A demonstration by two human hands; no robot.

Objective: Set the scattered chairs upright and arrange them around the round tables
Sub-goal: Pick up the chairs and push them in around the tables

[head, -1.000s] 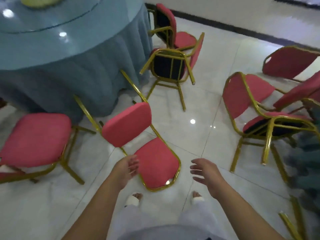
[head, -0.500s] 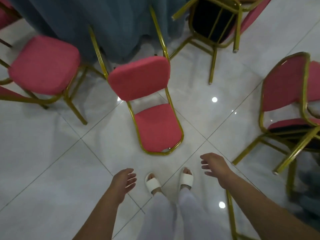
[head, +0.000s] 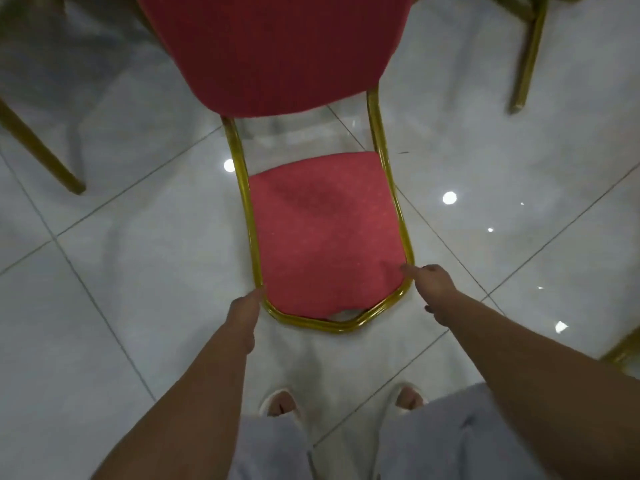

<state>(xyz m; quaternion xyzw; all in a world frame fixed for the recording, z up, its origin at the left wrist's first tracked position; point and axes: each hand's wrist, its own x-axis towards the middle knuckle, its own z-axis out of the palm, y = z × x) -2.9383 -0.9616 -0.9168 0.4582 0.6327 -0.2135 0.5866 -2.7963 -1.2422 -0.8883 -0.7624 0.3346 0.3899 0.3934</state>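
- A slanting gold metal leg (head: 41,150) of another chair is resting on the glossy pale tiled floor (head: 121,271), well off to the left of the left fingers.
- The left hand (head: 246,308) is meeting the near left corner of the frame. Its fingertips (head: 258,292) are touching the rail, but the hand is showing edge-on, so it cannot be told whether they are curling round it.
- The red fabric-padded chair with a gold tubular metal frame (head: 325,237) is lying on its back between the two hands. Its long axis is running straight away from the fingers, with the flat woven backrest nearest and the darker seat cushion (head: 277,50) rising beyond.
- The right hand (head: 433,289) is gripping the near right corner, the thumb lying on the padding and the fingers curling down outside the rail.
- Both hands are sitting about equally near. The lift is likely depending on swinging this near edge up and away, and the smooth tube and slick tiles may be letting the far legs slide.
- A second gold leg (head: 526,64) is standing well beyond the right fingers.
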